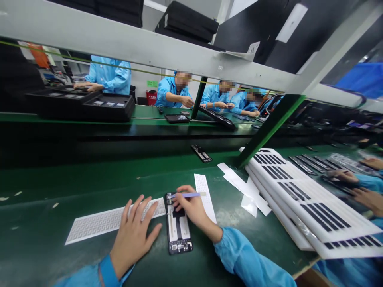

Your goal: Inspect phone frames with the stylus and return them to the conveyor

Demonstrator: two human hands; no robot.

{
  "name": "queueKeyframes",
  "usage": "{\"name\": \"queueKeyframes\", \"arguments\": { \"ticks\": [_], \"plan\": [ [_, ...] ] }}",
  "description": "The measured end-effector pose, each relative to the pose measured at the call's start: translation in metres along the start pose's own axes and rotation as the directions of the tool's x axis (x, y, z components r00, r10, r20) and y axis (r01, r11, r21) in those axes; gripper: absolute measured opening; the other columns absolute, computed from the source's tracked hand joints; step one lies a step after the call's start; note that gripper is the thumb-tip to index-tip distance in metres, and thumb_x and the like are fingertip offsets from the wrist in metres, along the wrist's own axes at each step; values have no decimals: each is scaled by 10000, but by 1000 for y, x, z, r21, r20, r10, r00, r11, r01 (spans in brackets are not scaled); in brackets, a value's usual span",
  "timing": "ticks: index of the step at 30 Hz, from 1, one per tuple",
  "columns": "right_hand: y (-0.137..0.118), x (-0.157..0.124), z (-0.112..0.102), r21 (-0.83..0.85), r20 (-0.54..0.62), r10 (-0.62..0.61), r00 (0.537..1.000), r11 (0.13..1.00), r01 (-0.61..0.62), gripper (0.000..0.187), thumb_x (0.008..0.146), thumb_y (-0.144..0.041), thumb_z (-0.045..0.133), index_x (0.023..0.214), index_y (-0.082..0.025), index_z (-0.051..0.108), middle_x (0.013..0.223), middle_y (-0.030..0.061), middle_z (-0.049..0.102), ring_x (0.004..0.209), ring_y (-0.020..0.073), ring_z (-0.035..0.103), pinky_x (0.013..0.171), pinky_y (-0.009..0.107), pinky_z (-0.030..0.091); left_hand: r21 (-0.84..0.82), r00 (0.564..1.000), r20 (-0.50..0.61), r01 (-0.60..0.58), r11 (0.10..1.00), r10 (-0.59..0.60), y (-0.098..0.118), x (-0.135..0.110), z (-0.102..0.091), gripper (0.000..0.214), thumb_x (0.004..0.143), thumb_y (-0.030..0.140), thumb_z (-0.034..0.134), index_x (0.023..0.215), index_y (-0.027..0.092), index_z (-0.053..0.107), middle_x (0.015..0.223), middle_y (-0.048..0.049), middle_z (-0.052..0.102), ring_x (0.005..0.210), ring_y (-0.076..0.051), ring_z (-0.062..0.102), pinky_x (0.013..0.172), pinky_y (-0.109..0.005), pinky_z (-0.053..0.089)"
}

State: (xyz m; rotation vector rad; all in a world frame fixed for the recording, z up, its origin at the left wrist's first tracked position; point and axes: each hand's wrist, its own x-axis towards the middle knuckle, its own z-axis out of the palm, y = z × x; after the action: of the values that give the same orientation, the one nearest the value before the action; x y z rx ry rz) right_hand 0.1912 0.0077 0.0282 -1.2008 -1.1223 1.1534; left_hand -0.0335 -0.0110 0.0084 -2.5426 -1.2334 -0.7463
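An opened smartphone (176,227) lies on the green bench in front of me, its inner parts showing. My right hand (191,205) is closed in a pinch around a thin lavender pen-like tool (190,195). The tool's tip is over the phone's upper end; whether it touches is too small to tell. My left hand (136,229) rests to the left of the phone, fingers spread and holding nothing. It partly covers a white sheet with rows of cut shapes (92,227). A second white sheet with small dots (205,193) lies just beyond my right hand.
Loose white paper strips (239,185) lie to the right, beside stacked white foam trays (287,187) with dark slots. Another opened phone (202,153) lies farther back. A green post (269,131) rises behind the trays. A co-worker's hands (369,199) are at far right.
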Motion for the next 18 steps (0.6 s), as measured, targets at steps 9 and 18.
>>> {"name": "queueKeyframes", "arguments": {
  "ticks": [9, 18],
  "plan": [
    [26, -4, 20, -165, 141, 147, 979, 979, -124, 175, 776, -339, 657, 753, -167, 631, 570, 2, 651, 441, 138, 609, 432, 215, 490, -122, 986, 166, 6, 992, 15, -17, -17, 2, 292, 921, 319, 515, 1197, 310, 610, 1239, -42, 599, 1165, -252, 543, 1032, -459, 410],
    [24, -2, 18, -175, 180, 173, 968, 974, -142, 194, 765, -338, 678, 785, -149, 638, 527, -12, 628, 439, 129, 601, 465, 214, 509, -130, 990, 139, 2, 992, 17, -13, -16, 1, 294, 912, 304, 524, 1193, 298, 612, 1207, -43, 613, 1154, -253, 542, 1034, -468, 397]
  ]
}}
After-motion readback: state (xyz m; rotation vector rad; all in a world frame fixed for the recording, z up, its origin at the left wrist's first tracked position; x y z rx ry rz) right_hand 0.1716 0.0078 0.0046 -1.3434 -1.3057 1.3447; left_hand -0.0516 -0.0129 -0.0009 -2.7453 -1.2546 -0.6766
